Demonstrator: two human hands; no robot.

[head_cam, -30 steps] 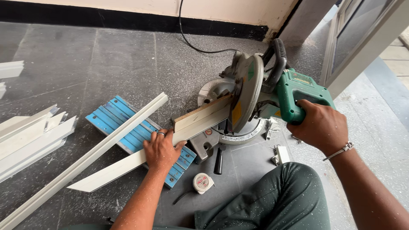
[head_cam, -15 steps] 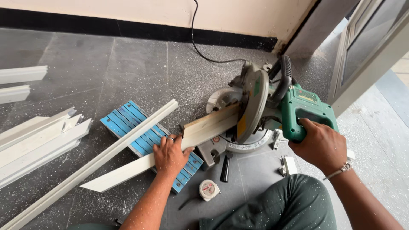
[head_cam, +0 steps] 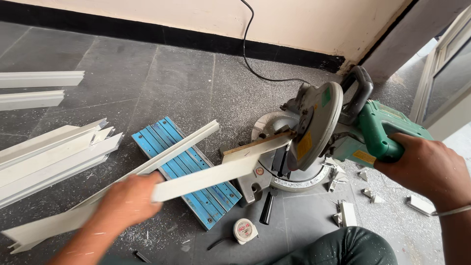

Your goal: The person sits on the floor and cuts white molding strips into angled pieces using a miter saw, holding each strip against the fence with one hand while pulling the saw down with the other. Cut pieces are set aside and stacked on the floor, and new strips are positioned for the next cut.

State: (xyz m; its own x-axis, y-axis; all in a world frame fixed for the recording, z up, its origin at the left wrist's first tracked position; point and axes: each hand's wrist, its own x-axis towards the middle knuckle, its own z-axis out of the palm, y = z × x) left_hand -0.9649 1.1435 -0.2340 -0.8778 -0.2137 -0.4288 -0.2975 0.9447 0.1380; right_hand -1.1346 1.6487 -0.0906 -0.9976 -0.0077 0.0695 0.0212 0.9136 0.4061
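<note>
Left hand [head_cam: 128, 202] is motion-blurred, left of the green-bodied mitre saw [head_cam: 324, 132]; it is over the long white plastic trim strip [head_cam: 206, 176] and looks closed on it, but finger detail is too smeared to be sure. Right hand [head_cam: 424, 167] is wrapped tight round the saw's green handle, right of the blade guard; wrist with a thin metal bangle is cut off by the frame edge. The strip runs from the lower left corner of the frame up to the saw, its right end lying on the saw base under the grey blade guard, which hides the blade. Yellow label on the guard face, small green patch above it, yellow sticker on the green motor housing; print not readable. Blue ribbed plastic board [head_cam: 185, 172] lies flat on the dark stone floor [head_cam: 122, 73] just left of the saw, under the strip. Round white tape measure with a red centre label [head_cam: 245, 230] on the floor just in front of the saw base. White offcuts [head_cam: 365, 189] scattered right of the base. Stack of white trim lengths [head_cam: 49, 157] well left of the saw, partly cut off. Black power cord [head_cam: 250, 54] runs from behind the saw toward the cream wall. Dark green trouser knee [head_cam: 353, 248] in front of the saw.
</note>
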